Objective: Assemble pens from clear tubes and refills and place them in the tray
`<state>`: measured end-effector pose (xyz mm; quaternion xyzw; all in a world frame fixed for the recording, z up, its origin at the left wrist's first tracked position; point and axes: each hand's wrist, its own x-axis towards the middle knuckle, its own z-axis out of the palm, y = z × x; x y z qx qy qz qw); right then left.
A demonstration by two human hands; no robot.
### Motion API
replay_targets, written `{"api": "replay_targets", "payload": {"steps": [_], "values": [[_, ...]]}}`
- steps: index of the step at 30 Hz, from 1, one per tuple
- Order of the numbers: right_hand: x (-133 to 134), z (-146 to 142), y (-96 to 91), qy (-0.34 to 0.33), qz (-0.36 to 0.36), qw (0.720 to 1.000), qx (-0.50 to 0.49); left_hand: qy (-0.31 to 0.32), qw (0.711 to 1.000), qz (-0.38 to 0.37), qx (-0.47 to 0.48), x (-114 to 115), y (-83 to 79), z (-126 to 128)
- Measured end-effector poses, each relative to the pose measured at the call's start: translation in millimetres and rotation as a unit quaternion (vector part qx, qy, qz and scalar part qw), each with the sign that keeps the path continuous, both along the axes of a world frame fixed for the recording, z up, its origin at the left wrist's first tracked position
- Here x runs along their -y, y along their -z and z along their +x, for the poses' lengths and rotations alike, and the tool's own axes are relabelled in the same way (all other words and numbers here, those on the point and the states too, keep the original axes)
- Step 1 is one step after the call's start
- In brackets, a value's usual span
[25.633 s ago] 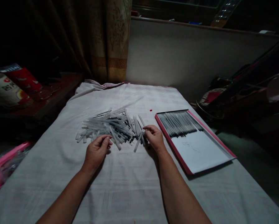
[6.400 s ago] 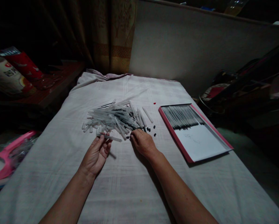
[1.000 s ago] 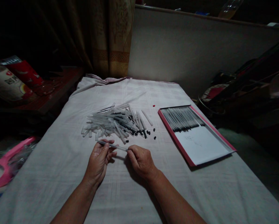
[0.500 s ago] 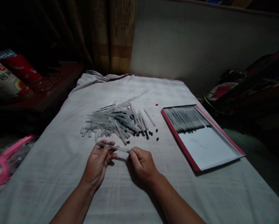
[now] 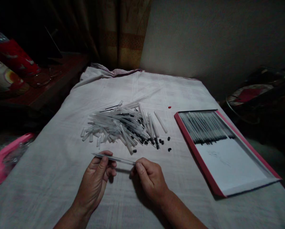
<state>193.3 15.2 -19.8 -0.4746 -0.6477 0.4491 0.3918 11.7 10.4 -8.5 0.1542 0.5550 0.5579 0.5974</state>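
One pen (image 5: 120,159) is held up just over the surface (image 5: 119,206), between the left hand (image 5: 94,179) and the right hand (image 5: 152,178). The left hand pinches it with thumb and fingers near the thin tip, which sticks out free. The right hand is curled round the other end and hides it (I can't see what that end looks like). Holding both ends likely helps the pen stay steady.

A messy pile (image 5: 116,124) of pens and bits lies just past the hands, I guess so they are easy to reach. Some black caps (image 5: 168,138) sit loose by its right side, and one red bit (image 5: 169,107) is farther back. In the box (image 5: 200,159) at the right, a row (image 5: 205,125) of pens lies side by side, dark ends toward the person. The box walls likely stop them from rolling off.

The near right corner of the box is right by the surface's edge. I can't tell if it pokes past. Plain cloth runs from the right hand to the box, good for sliding across. The pile is close in front, so low moves that way could bump it.
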Motion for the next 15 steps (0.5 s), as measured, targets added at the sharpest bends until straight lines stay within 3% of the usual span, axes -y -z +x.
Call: {"api": "replay_targets", "payload": {"steps": [11, 15], "values": [[-1.3, 0.3, -5.8, -0.081, -0.034, 0.996, 0.01, -0.044, 0.998, 0.016, -0.046, 2.6, 3.1, -0.7], [-3.9, -0.3, -8.7, -0.061, -0.047, 0.997, 0.014, 0.006, 0.995, 0.048, -0.088, 3.4, 5.5, -1.1]]}}
